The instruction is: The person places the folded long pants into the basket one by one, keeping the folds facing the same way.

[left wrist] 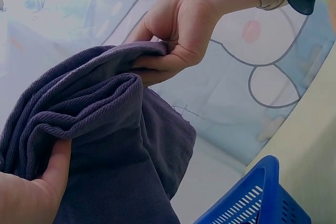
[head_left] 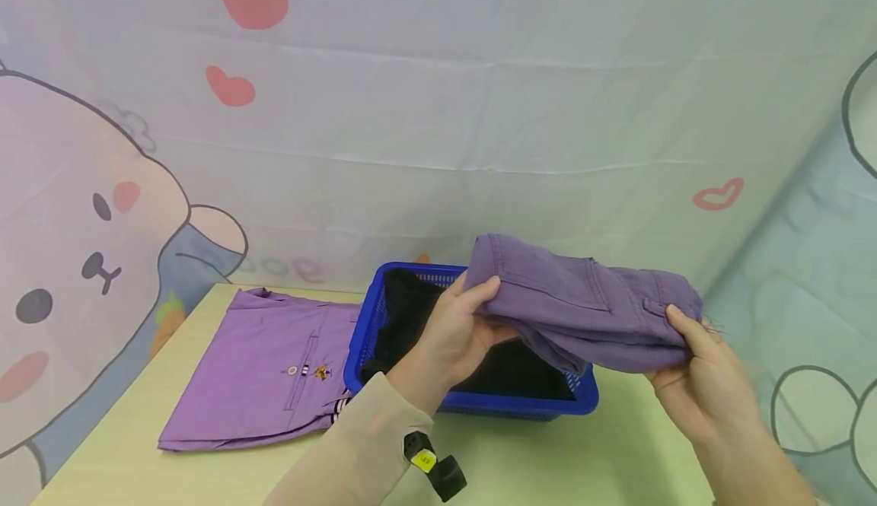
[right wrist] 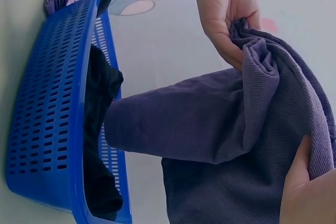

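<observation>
A pair of folded purple trousers (head_left: 582,300), with a stitched pocket, a belt loop and loose threads at one end, is held up over the basket's right part. My left hand (head_left: 455,335) grips its left end, thumb on top and fingers beneath. At the other end, my right hand (head_left: 706,384) pinches the cloth with its thumb near the belt loop. Several stacked layers of the trousers (left wrist: 105,108) show from below in the left wrist view. In the right wrist view, one folded part (right wrist: 173,119) sticks out towards the basket.
Beneath stands a blue perforated basket (head_left: 507,405) with black cloth (head_left: 411,300) inside. A lighter purple folded garment (head_left: 267,369) with small decorations lies on the table (head_left: 226,483) to the left, against the basket. A printed curtain (head_left: 479,110) hangs behind.
</observation>
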Demonstrator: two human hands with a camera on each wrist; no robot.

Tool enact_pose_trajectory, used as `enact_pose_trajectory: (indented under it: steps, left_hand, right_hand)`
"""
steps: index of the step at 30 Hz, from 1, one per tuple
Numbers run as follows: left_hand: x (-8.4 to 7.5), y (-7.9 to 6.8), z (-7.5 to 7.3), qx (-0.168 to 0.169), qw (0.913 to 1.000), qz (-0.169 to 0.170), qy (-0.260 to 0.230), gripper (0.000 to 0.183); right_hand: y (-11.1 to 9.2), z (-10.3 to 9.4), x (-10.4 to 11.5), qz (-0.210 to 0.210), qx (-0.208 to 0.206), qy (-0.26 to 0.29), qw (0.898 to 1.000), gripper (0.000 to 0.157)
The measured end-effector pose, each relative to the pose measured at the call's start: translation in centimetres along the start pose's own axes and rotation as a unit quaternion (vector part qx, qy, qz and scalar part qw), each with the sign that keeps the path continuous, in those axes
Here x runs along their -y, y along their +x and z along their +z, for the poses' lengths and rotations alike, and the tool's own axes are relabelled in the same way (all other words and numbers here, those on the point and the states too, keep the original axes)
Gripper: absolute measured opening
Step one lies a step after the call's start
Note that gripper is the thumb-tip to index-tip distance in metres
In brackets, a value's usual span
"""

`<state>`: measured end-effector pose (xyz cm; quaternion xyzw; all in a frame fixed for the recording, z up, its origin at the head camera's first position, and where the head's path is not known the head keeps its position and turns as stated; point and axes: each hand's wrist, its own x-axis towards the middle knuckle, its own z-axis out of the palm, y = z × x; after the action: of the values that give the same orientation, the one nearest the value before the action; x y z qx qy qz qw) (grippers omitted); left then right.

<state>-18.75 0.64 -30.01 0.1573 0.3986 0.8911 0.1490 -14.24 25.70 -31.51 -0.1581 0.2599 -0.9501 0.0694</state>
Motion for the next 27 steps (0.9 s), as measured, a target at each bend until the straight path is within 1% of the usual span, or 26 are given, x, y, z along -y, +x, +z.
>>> enact_pose_trajectory:
  steps: [6,13,16,21,24,27]
  left_hand:
    - [-0.2,-0.2,-0.5,-0.001,1.0000,-0.005,0.007,0.035]
    - [-0.6,-0.5,-1.0,-0.005,0.9999,-0.007,0.013,0.037]
    - [-0.8,-0.7,-1.1,-0.008,0.9998,-0.007,0.017,0.037]
    - [-1.3,-1.0,-1.4,-0.012,0.9996,-0.006,0.024,0.037]
    - [-1.6,-1.2,-1.7,-0.014,0.9994,-0.004,0.031,0.036]
    - [-1.9,-1.3,-1.9,-0.017,0.9992,-0.003,0.036,0.035]
  right_hand:
    - [0.4,0.0,-0.4,0.001,-0.005,-0.016,1.000,0.031]
    - [0.8,0.0,-0.8,0.007,0.008,-0.018,1.000,0.031]
    - [0.9,0.1,-0.9,0.009,0.006,-0.023,1.000,0.031]
    - [1.2,0.4,-1.2,0.023,0.013,-0.030,0.999,0.032]
    - [1.3,0.5,-1.4,0.035,0.025,-0.025,0.999,0.034]
    - [1.5,0.6,-1.7,0.042,0.020,-0.023,0.999,0.033]
